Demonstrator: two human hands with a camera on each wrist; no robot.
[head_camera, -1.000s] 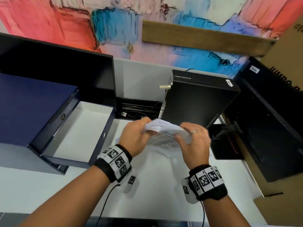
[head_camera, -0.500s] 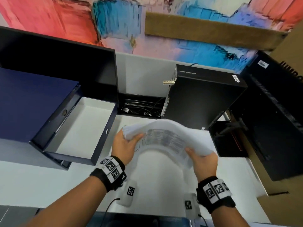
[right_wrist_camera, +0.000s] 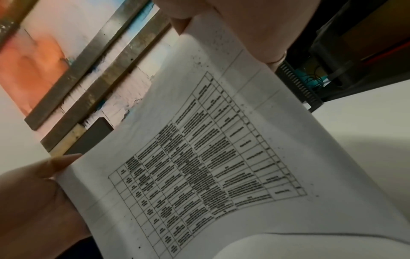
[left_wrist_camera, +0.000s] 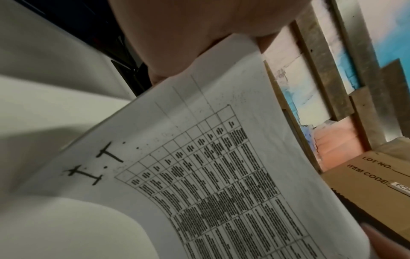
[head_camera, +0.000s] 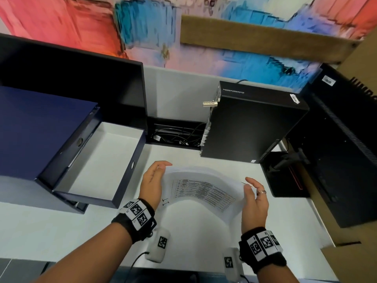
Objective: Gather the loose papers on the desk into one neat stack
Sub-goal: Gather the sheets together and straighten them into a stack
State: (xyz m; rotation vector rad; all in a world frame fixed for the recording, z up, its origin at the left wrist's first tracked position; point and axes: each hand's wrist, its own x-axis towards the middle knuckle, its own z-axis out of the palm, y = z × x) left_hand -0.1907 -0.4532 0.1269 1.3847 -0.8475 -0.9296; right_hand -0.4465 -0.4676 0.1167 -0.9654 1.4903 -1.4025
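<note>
The stack of papers (head_camera: 204, 190) is held above the white desk (head_camera: 61, 231), arched upward between both hands, its top sheet showing a printed table and a handwritten "I.T" near the left edge. The left hand (head_camera: 152, 185) presses flat against the left edge with fingers nearly straight; the right hand (head_camera: 255, 198) presses the right edge the same way, fingers straight, a ring on one finger. Neither grip closes around the sheets: the bundle is only squeezed edgewise between two flat palms.

That is the weak point. A bowed stack stores spring, so if either palm eases off, the sheets will likely snap flat and fan out across the desk. Pushing harder could crease the middle or let inner sheets slip out sideways, since nothing pinches them. The open navy drawer (head_camera: 98, 164) sits just beside the left hand, and the black computer tower (head_camera: 251, 127) stands behind the papers; sheets that escape could slide into the drawer or toward the cable gap (head_camera: 175, 135) behind, out of easy reach
</note>
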